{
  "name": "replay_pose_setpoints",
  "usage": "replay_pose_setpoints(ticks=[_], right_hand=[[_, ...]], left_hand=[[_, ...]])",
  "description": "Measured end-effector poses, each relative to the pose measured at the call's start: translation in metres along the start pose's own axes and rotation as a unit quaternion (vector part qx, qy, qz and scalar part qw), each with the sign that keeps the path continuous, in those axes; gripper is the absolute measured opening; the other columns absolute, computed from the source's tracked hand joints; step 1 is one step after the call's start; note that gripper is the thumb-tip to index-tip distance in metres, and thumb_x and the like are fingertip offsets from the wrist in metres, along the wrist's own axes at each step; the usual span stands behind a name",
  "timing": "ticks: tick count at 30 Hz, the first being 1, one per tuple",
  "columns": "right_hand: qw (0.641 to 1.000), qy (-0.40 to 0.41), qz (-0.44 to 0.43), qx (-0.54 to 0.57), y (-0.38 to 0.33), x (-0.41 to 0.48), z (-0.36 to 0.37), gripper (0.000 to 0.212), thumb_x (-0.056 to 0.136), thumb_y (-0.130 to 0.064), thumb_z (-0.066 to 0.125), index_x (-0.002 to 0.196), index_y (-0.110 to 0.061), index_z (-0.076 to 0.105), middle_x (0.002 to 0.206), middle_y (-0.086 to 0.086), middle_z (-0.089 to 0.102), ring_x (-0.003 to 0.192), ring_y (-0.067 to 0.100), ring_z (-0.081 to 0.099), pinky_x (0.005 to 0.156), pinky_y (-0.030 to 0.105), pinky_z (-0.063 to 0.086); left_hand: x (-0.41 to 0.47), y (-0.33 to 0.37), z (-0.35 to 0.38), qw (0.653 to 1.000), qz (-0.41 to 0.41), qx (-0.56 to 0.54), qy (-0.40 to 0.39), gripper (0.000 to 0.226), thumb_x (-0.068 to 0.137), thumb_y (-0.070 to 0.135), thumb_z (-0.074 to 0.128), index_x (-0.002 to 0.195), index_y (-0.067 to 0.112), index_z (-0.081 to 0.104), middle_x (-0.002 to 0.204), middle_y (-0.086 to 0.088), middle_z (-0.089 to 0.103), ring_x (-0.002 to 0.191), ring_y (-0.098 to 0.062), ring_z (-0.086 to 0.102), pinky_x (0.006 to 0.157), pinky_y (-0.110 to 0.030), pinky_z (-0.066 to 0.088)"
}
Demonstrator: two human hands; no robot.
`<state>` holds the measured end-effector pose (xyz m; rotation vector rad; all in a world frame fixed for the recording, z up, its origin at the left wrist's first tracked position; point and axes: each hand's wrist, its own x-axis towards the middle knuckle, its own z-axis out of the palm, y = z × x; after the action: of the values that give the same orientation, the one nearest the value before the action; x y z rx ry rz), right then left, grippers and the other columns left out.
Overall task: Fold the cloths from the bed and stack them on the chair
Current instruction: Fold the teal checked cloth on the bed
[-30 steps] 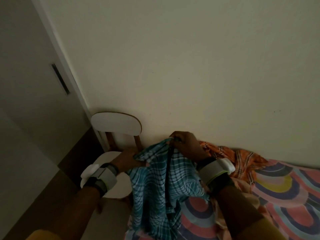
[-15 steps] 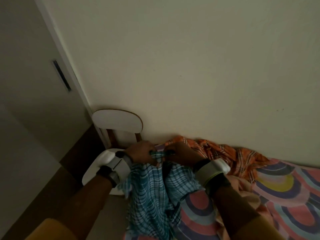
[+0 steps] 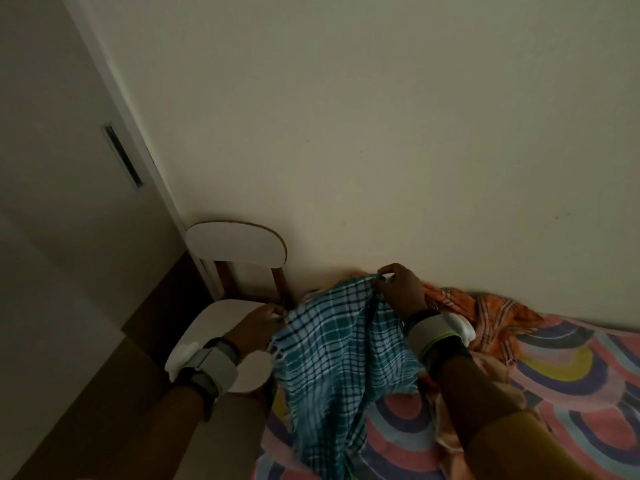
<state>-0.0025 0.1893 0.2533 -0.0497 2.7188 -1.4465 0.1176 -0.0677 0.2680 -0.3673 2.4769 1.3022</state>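
Teal-and-white checked cloth (image 3: 339, 348) is up in the air between both hands, hanging over the near corner of the bed (image 3: 571, 393), and its lower end trails down onto the sheet. The right hand (image 3: 401, 289) has its fingers curled around the top corner, pinching it at the highest point, close to the wall (image 3: 381, 133). The left hand (image 3: 256, 323) sits lower and off to the side, fingertips pinching the fringed left edge of the same cloth, right over the chair seat. So it's a firm hold on both sides, with the fabric sloping between them and bunching into loose folds down the middle.

The white chair (image 3: 239, 249) stands tucked in the corner against the wall, just beside the bed, and the bits of seat I can see have nothing stacked on them. An orange plaid cloth (image 3: 485, 306) lies crumpled on the bed behind the right wrist, up against the wall. The sheet has big rainbow arcs in pink, purple and yellow. Both wrists wear grey bands (image 3: 433, 330) with a white piece attached. It's pretty dim in here. A door (image 3: 69, 168) is on the far left.
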Motion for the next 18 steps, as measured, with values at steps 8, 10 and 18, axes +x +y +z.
replay_pose_setpoints(ticks=[8,10,18], right_hand=[[0.985,0.042,-0.012,0.165,-0.029,-0.063,0.049,0.027,0.071,-0.01,0.077,0.093,-0.008,0.062,0.086,0.006,0.068,0.078,0.017,0.064,0.072,0.032,0.055],[0.961,0.016,0.05,0.271,-0.034,-0.079,0.061,0.028,0.068,-0.008,0.081,0.091,-0.008,0.064,0.086,0.011,0.07,0.079,0.021,0.067,0.072,0.034,0.057],[0.929,-0.004,0.125,0.349,-0.027,-0.091,0.075,0.019,0.071,-0.004,0.078,0.073,-0.018,0.066,0.084,0.014,0.072,0.083,0.031,0.069,0.081,0.05,0.057]], left_hand=[[0.001,0.028,0.038,0.957,-0.038,-0.279,0.073,0.027,0.08,0.033,0.07,0.081,0.009,0.059,0.082,-0.013,0.056,0.074,-0.024,0.056,0.066,-0.031,0.047],[-0.001,0.036,0.052,0.939,-0.053,-0.325,0.102,0.013,0.083,0.013,0.067,0.08,0.001,0.065,0.075,-0.016,0.064,0.061,-0.024,0.064,0.051,-0.023,0.052],[0.002,0.046,0.059,0.9,-0.087,-0.417,0.091,0.032,0.087,-0.017,0.042,0.115,-0.009,0.054,0.111,-0.025,0.058,0.085,-0.032,0.059,0.068,-0.036,0.054]])
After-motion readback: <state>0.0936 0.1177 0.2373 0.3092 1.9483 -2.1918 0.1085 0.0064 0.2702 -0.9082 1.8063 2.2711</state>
